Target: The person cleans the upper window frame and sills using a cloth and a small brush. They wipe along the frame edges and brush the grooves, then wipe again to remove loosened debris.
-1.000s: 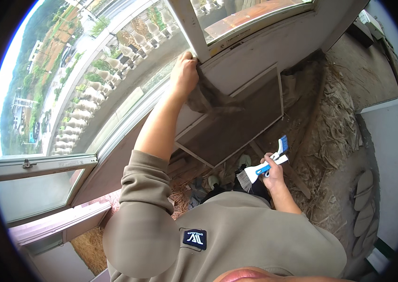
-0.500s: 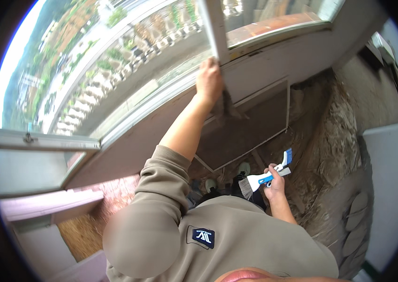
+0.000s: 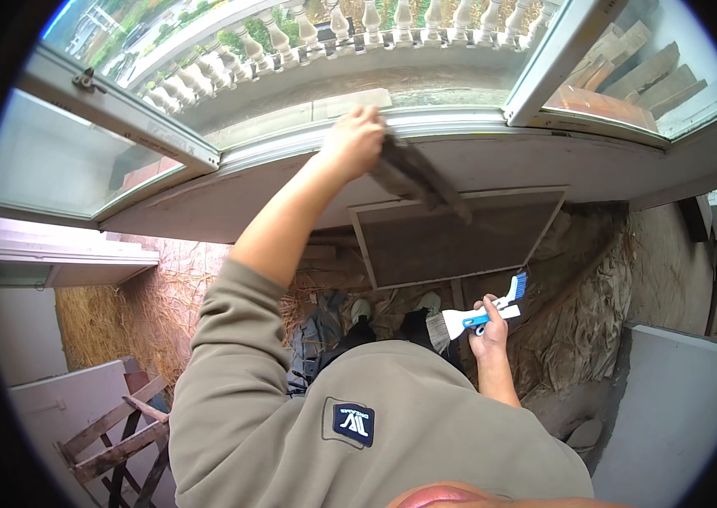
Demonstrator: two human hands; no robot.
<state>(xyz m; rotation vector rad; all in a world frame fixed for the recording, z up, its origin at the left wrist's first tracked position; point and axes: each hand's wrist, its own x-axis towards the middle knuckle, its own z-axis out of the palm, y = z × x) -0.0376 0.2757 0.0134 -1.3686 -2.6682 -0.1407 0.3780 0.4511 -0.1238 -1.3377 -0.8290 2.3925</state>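
Note:
My left hand (image 3: 353, 142) is closed on a dark, dirty rag (image 3: 422, 173) at the white window track (image 3: 435, 123). The rag hangs off the sill's inner edge, its loose end down the wall below. Lower right, my right hand (image 3: 489, 328) grips cleaning brushes together. One is a blue-and-white brush (image 3: 465, 322) with grey bristles pointing left; the other is a small white brush (image 3: 517, 289) with blue bristles pointing up. Their handles cross in my fingers, which partly hide them.
A framed mesh screen (image 3: 460, 241) leans against the wall under the window. Crumpled sheeting (image 3: 583, 317) covers the floor to the right. A wooden sawhorse-like stand (image 3: 126, 444) is at lower left, near straw (image 3: 113, 326). Outside stands a balustrade (image 3: 367, 25).
My left hand has moved left along the track, away from the upright window post, with the rag trailing. The view has turned. My right hand still holds the brushes.

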